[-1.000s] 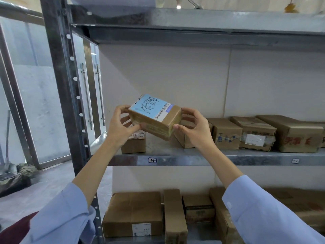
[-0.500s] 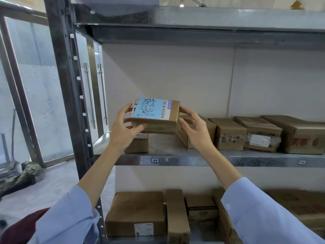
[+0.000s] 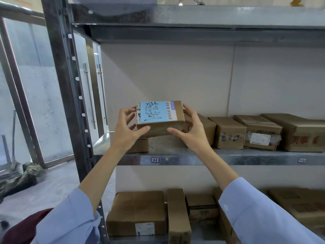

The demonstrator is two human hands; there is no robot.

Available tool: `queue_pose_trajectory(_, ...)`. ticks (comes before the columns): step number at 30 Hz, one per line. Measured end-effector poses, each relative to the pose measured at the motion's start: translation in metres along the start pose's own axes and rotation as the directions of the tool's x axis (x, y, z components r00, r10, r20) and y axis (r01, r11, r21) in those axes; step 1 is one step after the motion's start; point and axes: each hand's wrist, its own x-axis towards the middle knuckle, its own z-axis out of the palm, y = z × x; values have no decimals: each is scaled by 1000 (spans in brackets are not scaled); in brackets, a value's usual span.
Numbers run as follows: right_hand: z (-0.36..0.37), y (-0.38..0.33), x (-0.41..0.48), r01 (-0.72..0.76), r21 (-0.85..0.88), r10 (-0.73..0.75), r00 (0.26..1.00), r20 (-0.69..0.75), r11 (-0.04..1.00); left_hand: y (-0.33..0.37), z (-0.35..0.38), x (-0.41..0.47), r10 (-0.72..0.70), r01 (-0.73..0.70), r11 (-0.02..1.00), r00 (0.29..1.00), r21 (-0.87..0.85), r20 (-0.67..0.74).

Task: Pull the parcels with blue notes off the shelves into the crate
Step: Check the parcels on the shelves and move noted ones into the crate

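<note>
A small brown parcel (image 3: pixel 161 128) with a blue note (image 3: pixel 153 111) and a barcode label on its top is held level above the left end of the middle metal shelf (image 3: pixel 193 159). My left hand (image 3: pixel 128 129) grips its left side and my right hand (image 3: pixel 191 129) grips its right side. It hovers over another small parcel (image 3: pixel 139 145) on the shelf. No crate is in view.
Several brown parcels (image 3: pixel 230 132) line the middle shelf to the right, none showing a blue note. More boxes (image 3: pixel 137 212) fill the lower shelf. A steel upright (image 3: pixel 63 88) stands at left, with glass doors (image 3: pixel 44 106) and floor clutter beyond.
The parcel was tilted a second ago and is now level. Both hands have lowered it slightly and kept their hold on it.
</note>
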Motion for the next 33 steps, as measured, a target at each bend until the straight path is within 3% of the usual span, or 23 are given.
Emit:
queue_pose_trajectory(4, -3, 4, 3, 30, -3, -30, 995, -94, 1000, 1, -3, -3, -18, 18, 1000, 995, -2, 93)
queue_pose_trajectory(9, -11, 8, 5, 30, 11, -29, 997, -73, 999, 0, -12, -6, -14, 16, 1000, 987, -8, 159)
queue_pose_trajectory(18, -14, 12, 10, 38, -6, -38, 998, -39, 999, 8, -10, -7, 78, -99, 973, 991, 208, 105)
queue_pose_trajectory(23, -18, 11, 11, 44, 25, -44, 999, 2, 999, 7, -9, -10, 61, -112, 969, 972, 221, 226)
queue_pose_trajectory(28, -22, 12, 11, 45, 74, -48, 998, 30, 996, 6, -3, -21, 26, -61, 983, 980, 171, 197)
queue_pose_trajectory(33, -23, 17, 6, 33, 144, -40, 998, 47, 989, 6, 4, -33, 12, -59, 972, 979, 229, 205)
